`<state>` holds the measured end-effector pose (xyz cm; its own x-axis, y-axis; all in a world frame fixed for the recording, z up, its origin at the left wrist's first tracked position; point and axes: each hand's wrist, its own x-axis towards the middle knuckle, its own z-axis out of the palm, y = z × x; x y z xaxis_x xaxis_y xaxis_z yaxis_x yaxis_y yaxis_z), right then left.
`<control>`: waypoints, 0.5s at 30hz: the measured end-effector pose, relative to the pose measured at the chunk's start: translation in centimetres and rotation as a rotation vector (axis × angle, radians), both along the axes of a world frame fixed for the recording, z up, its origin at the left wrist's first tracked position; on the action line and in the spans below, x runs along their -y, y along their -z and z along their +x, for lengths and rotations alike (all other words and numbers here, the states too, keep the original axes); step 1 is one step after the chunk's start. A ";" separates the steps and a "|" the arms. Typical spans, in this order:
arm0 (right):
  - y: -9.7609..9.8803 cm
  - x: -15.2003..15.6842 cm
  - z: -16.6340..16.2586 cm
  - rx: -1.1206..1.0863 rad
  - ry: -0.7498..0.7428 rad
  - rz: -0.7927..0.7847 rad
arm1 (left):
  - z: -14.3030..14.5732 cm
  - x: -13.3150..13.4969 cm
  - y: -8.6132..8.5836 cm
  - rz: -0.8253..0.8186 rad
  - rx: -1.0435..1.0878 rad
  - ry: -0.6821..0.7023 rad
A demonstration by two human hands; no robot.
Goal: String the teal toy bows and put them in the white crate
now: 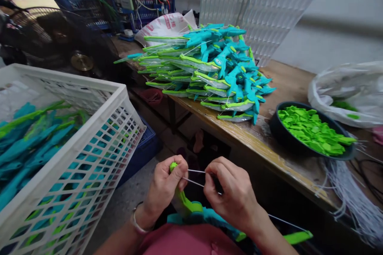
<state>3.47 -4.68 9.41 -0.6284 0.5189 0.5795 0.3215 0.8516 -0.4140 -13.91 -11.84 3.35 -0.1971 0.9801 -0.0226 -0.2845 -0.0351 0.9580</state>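
Note:
A teal and lime-green toy crossbow [193,206] lies across my lap, partly hidden by my hands. My left hand [166,185] is closed around the end of one green bow arm, whose tip pokes out between thumb and fingers. From there, two strands of white string [196,171] stretch taut to my right hand [231,191], where thumb and forefinger pinch them. More string runs from behind my right wrist to the other green arm end [297,238] at lower right.
Finished-looking toy crossbows [221,63] are stacked on the wooden table [287,83]. A dark bowl [275,121] of green pieces, a clear plastic bag [320,87] and hanging white strings [350,199] sit to the right. At left stands a white crate [98,127] holding more crossbows.

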 end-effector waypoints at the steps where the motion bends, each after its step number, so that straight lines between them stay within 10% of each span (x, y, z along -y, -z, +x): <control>1: 0.0 0.0 0.1 0.002 0.010 0.023 | 0.0 0.0 0.1 0.001 0.001 0.002; 8: -0.5 0.5 0.8 -0.068 0.077 0.152 | 0.1 -1.1 -0.5 0.078 0.039 0.065; 15: -1.7 2.2 -2.1 -0.325 0.206 0.517 | -0.6 -5.4 -4.6 0.265 0.251 0.074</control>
